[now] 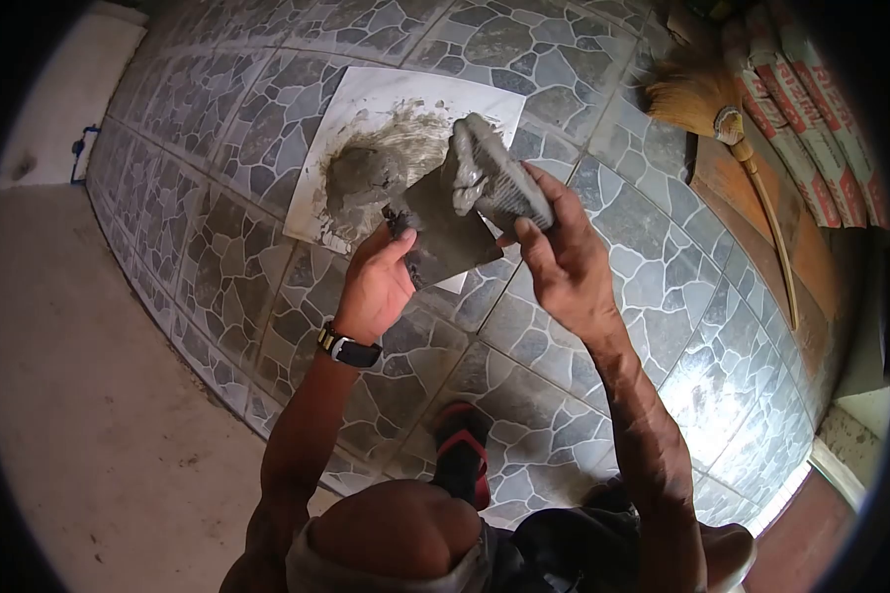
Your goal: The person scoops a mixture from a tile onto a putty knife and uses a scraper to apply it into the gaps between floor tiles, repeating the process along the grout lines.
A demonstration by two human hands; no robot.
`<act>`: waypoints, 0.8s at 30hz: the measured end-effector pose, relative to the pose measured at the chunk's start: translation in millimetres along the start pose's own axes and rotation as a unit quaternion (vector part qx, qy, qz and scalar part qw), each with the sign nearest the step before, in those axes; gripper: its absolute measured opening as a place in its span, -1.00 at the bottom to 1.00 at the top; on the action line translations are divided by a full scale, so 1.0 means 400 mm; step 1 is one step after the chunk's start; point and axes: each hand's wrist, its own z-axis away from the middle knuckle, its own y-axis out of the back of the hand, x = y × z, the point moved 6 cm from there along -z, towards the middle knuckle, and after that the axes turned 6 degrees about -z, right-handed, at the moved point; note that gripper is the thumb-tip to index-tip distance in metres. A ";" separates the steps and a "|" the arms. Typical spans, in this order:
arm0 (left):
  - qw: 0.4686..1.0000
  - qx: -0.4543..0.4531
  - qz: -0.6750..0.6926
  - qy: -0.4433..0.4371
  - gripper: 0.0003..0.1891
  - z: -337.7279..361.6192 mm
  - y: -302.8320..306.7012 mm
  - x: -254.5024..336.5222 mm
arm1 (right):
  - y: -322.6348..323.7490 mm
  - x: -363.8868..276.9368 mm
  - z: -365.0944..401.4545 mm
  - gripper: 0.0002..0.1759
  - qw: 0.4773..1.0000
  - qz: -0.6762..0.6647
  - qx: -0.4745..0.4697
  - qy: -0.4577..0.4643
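My left hand (378,282) is closed on a dark, flat rectangular trowel (450,237), with the thumb on its mortar-caked near edge. Between the fingers and thumb of my right hand (569,262) is a narrow grey tile piece (512,178) with a ridged face, tilted upward. Wet mortar (465,178) clings in a thick lump along the tile piece, just above the trowel. Below both hands, a white tile (475,99) lies on the floor, smeared with mortar and bearing a grey mortar heap (364,176). The fingers behind the trowel are partly hidden.
Stone-patterned tiles (603,287) cover the floor. At the right lie a straw broom (732,128), orange-brown boards (717,183) and stacked red-and-white packages (796,109). A sandalled foot (462,445) stands below my hands. Plain concrete (119,395) borders the left side.
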 end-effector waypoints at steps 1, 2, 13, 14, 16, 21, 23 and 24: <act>1.000 -0.008 0.026 0.007 -0.69 0.003 -0.019 0.010 | -0.002 -0.012 0.003 -0.42 0.996 0.062 -0.017 0.056; 0.999 -0.003 0.046 0.024 -0.69 0.010 -0.041 0.024 | -0.003 -0.019 0.008 -0.39 0.986 0.123 -0.033 0.112; 0.995 -0.025 0.099 -0.003 -0.67 0.023 -0.117 0.064 | 0.048 -0.012 0.074 -0.20 0.908 0.309 -0.099 0.264; 0.996 -0.025 0.080 -0.011 -0.67 0.016 -0.109 0.060 | 0.057 -0.005 0.078 -0.21 0.907 0.316 -0.096 0.261; 0.999 -0.024 0.041 -0.026 -0.66 0.001 -0.081 0.038 | 0.067 -0.001 0.092 -0.24 0.897 0.340 -0.100 0.265; 0.999 -0.012 -0.007 -0.033 -0.65 -0.018 -0.080 0.007 | 0.113 0.037 0.117 -0.33 0.863 0.411 -0.085 0.279; 1.000 -0.018 0.019 -0.017 -0.65 -0.022 -0.098 -0.003 | 0.140 0.052 0.127 -0.38 0.844 0.458 -0.070 0.271; 0.998 -0.029 0.055 0.003 -0.66 -0.023 -0.105 -0.006 | 0.159 0.062 0.133 -0.40 0.834 0.484 -0.061 0.257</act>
